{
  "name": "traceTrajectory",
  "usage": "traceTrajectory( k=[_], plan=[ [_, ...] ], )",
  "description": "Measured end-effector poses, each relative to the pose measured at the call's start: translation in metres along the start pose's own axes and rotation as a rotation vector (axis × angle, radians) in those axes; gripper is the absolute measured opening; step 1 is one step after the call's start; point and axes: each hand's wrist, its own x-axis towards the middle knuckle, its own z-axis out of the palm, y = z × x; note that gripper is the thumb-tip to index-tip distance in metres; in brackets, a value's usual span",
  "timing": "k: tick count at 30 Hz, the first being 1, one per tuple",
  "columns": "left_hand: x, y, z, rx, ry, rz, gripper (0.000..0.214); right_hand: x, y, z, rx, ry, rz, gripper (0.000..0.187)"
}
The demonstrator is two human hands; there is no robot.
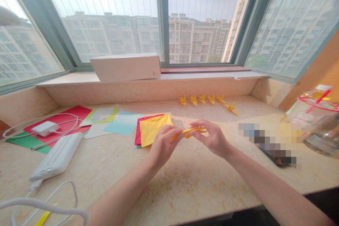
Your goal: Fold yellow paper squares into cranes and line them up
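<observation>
A narrow, folded piece of yellow paper (pixel 188 132) is held above the stone counter (pixel 185 183), stretched between both hands. My left hand (pixel 162 144) pinches its left end, fingers closed. My right hand (pixel 212 137) pinches its right end, fingers closed. Just behind my left hand lies a yellow sheet (pixel 153 129) on top of a red sheet (pixel 138 132).
Several small yellow paper cranes (pixel 209 100) stand in a row near the back wall. Coloured sheets (pixel 106 122), a white charger (pixel 45 128), a white power bank (pixel 57 158) and cables lie at left. A white box (pixel 125 66) sits on the sill. A phone (pixel 275 154) and clear bottles (pixel 316 118) are at right.
</observation>
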Motion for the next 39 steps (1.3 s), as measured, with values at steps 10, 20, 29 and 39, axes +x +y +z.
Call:
traceTrajectory(
  k=[10,20,29,39],
  plan=[
    [-0.003,0.003,0.006,-0.038,-0.178,-0.075,0.031,0.001,0.002,0.007,0.388,0.041,0.189,0.041],
    [-0.003,0.009,0.013,-0.371,-0.232,-0.36,0.031,0.002,0.004,0.014,0.563,-0.046,0.292,0.048],
    [-0.002,0.015,0.014,-0.522,-0.193,-0.505,0.037,0.002,0.012,0.02,0.55,0.043,0.324,0.046],
    [0.0,0.014,0.021,-0.722,-0.035,-0.567,0.026,-0.002,0.01,0.021,0.309,-0.001,0.19,0.034]
  ],
)
